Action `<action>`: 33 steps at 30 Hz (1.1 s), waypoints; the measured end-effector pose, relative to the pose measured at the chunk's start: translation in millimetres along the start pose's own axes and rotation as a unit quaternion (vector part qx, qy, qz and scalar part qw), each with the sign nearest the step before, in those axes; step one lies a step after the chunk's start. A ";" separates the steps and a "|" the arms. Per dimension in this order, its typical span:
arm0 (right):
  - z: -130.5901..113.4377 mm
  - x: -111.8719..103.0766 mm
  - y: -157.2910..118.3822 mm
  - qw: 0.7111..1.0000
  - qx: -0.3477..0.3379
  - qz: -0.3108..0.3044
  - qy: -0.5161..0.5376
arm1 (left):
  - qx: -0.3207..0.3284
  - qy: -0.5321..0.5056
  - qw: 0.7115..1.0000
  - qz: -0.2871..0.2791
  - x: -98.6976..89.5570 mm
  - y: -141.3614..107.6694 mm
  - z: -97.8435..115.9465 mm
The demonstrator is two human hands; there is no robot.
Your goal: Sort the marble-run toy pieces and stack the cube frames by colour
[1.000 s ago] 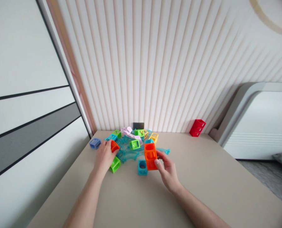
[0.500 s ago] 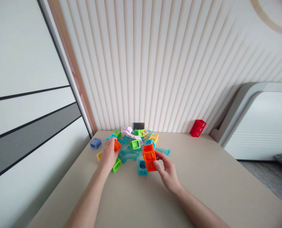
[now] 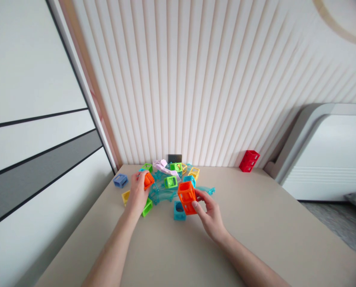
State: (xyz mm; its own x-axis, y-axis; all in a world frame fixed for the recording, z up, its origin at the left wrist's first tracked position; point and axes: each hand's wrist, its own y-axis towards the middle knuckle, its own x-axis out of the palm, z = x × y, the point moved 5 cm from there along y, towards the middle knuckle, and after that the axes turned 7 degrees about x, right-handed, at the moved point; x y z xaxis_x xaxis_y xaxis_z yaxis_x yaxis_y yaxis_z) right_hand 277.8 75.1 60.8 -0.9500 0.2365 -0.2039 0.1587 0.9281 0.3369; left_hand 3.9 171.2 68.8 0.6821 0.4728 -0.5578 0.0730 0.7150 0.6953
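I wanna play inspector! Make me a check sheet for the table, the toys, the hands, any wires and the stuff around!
Surface: beige tabletop, smooth where it shows
Things in use: orange cube and orange stack, each held
Clutter: blue cube, pink piece and see-through teal pieces at the left and middle; red stack apart, at the right
Hands: left hand grips the orange cube; right hand grips the orange stack
Cables: nothing seen
Surroundings: ribbed wall behind, black panel low down

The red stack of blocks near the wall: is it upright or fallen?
Upright: the red stack stands on the table, its sections one above another.
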 end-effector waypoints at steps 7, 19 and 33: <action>11.4 3.8 2.2 0.993 0.076 -0.014 0.089 | 0.032 -0.016 0.999 -0.015 5.0 -2.4 10.6; 12.9 3.3 7.9 0.964 0.150 0.017 0.217 | 0.167 -0.064 0.982 0.060 1.4 -9.3 47.2; 14.6 9.2 10.6 0.894 0.174 0.025 0.412 | 0.135 -0.196 0.970 -0.050 32.8 -52.0 116.9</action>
State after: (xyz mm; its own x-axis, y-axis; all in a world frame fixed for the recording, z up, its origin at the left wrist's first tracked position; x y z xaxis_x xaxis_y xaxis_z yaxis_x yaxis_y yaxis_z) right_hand 274.7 91.3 49.2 -0.7926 0.1210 0.5977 0.1445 0.9895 -0.0088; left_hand 107.5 89.4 67.3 0.8818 0.1377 -0.4511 0.3056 0.5616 0.7689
